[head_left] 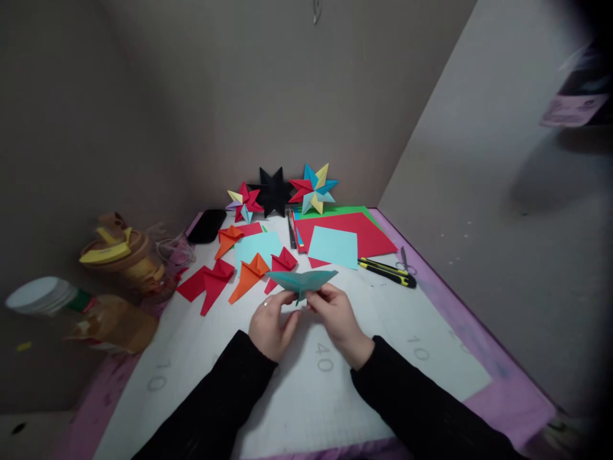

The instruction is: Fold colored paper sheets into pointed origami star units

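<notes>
Between my hands, raised over the white board, is a folded light-blue origami paper [301, 280], its two wings spread and a narrow point hanging down at the middle. My left hand [275, 322] grips its lower left side, thumb apart from the fingers. On the right, my right hand [338, 316] pinches it near the central fold. Just beyond lie folded paper pieces: a red one [284, 259], an orange one [252, 271] and a larger red one [215, 278]. Another orange piece [230, 236] rests farther back.
Light-blue sheets [335, 246] lie on red paper [373, 233]. A yellow-black utility knife [390, 271] and scissors [405, 260] are at right. Paper stars [274, 191] lean on the back wall. A phone [207, 226], a cup [119, 255] and a white-lidded container [43, 295] stand left.
</notes>
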Tool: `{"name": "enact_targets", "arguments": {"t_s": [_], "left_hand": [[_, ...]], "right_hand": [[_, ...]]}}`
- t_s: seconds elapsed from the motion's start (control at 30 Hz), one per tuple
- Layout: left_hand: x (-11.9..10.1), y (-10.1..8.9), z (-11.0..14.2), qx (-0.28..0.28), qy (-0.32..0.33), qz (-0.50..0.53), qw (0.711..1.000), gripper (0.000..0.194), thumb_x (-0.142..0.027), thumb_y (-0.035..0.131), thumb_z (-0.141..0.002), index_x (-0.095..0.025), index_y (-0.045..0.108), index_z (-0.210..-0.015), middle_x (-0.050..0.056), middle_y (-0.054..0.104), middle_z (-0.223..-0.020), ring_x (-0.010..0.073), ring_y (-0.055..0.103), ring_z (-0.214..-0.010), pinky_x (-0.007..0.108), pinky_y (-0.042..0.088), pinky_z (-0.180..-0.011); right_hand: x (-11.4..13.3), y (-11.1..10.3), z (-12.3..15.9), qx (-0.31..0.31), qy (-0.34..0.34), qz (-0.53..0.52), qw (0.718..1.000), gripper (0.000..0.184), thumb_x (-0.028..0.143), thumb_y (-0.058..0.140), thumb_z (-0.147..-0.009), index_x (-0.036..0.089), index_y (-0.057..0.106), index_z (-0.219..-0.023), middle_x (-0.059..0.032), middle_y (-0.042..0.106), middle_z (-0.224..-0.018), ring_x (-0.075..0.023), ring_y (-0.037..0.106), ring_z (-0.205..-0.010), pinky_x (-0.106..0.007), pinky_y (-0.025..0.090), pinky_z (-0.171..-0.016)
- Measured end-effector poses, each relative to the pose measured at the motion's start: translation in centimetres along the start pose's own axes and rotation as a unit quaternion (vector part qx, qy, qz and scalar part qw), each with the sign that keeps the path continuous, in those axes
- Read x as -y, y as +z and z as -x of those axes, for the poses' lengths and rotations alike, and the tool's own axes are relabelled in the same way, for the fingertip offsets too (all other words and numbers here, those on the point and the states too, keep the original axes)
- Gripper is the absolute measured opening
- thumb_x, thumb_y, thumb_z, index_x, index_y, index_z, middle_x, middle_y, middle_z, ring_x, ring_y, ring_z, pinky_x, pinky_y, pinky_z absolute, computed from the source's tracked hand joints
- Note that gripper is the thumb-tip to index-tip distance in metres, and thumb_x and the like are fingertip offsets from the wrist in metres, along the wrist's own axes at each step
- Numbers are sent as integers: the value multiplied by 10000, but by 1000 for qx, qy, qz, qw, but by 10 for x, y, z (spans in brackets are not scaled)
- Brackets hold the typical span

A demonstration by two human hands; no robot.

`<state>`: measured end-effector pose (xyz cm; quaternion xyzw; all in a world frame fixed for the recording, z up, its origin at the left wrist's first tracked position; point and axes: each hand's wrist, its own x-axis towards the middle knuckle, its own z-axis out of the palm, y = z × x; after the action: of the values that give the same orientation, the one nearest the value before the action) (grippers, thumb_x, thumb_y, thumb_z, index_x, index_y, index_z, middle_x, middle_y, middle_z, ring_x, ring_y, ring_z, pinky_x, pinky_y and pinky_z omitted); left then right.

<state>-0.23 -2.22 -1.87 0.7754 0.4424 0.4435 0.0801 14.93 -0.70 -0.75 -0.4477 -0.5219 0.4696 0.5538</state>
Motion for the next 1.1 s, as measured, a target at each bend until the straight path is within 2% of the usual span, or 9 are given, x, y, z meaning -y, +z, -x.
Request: {"name": "enact_targets", "arguments": {"t_s": [0.17,0.27,0.37,0.47,0.53,0.63,0.77,0.93,1.1], "left_hand": [[0,-2,-4,-23,5,-12,1000,201,-171,575,-805,-185,568,-1005,51,657,-856,182,624,-812,322,509,-737],[0,-4,-8,-59,-17,2,998,79,-191,590,-798,-175,639,-857,81,631,-874,195,614,-837,337,512,-744],[0,-5,-11,-67,-65,90,992,69,-213,610,-788,-173,666,-787,91,657,-936,195,632,-873,327,524,-770],[1,-5,-11,-29,-135,180,974,49,-215,647,-758,-169,663,-756,39,696,-773,158,656,-717,275,543,-687],[0,-5,-10,-27,-172,204,963,59,-215,678,-729,-163,651,-723,19,684,-696,141,642,-639,249,540,-623],[-2,-6,-10,-32,-126,197,972,82,-203,675,-734,-168,669,-807,40,682,-786,154,642,-728,255,537,-636],[-5,-8,-10,-39,-27,158,986,219,-185,659,-751,-199,668,-970,85,592,-1021,190,590,-931,344,516,-801],[-6,-10,-9,3,-13,139,990,272,-162,592,-790,-223,647,-1049,112,493,-1168,229,521,-1050,383,486,-843],[-6,-11,-10,30,-4,181,983,318,-142,510,-835,-233,637,-1112,115,519,-1160,216,539,-1049,363,498,-835]], "right_hand": [[-3,2,-4,19,96,-191,977,202,315,683,-702,172,553,-644,34,531,-520,-98,473,-501,-224,360,-520],[-2,2,-4,40,129,-259,956,216,309,720,-665,178,548,-660,42,523,-522,-91,472,-495,-213,351,-507],[-2,2,-3,49,144,-265,952,226,327,728,-663,177,562,-695,39,528,-524,-91,460,-487,-213,338,-493],[-2,2,-3,42,160,-251,954,267,364,724,-672,169,541,-672,28,531,-509,-90,450,-478,-209,305,-473],[-2,2,-3,38,167,-246,954,284,373,724,-670,166,529,-658,28,524,-499,-87,443,-475,-204,287,-467],[-1,2,-2,45,159,-253,953,262,359,724,-671,164,549,-666,34,512,-500,-84,430,-476,-206,284,-469],[-2,3,-2,42,136,-261,955,192,293,751,-638,164,611,-665,34,537,-545,-88,446,-515,-220,341,-522],[-2,4,0,59,123,-248,959,130,218,770,-597,175,665,-662,26,580,-584,-105,468,-550,-248,385,-576],[0,6,0,76,117,-237,961,134,228,772,-604,178,685,-693,13,597,-607,-110,472,-572,-243,391,-576]]}}
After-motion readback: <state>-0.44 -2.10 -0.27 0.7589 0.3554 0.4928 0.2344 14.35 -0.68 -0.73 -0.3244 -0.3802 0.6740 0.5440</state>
